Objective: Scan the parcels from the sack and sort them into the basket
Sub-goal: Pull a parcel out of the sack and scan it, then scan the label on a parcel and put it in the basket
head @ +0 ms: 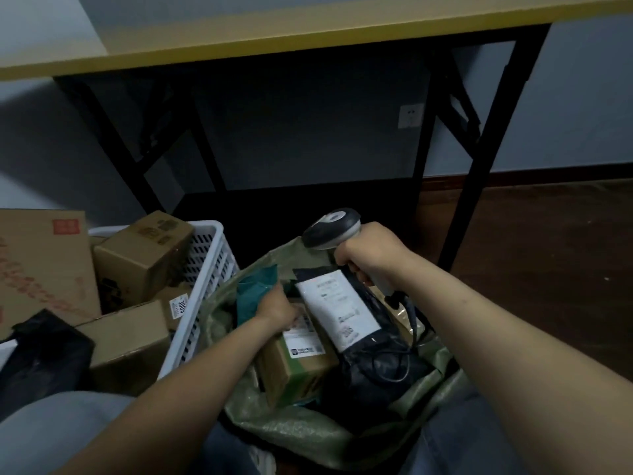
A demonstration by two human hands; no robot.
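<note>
My right hand (370,255) clenched round the barcode scanner (332,231) above the green sack (308,437), my left hand (277,308) gripping a labelled cardboard parcel (301,368) inside the sack, black mailer bag (342,306) also in the sack, white basket (205,262) of boxes just left of the sack

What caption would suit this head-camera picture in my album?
Right hand holds a barcode scanner over a green sack while the left hand reaches among its parcels, beside a white basket.
</note>
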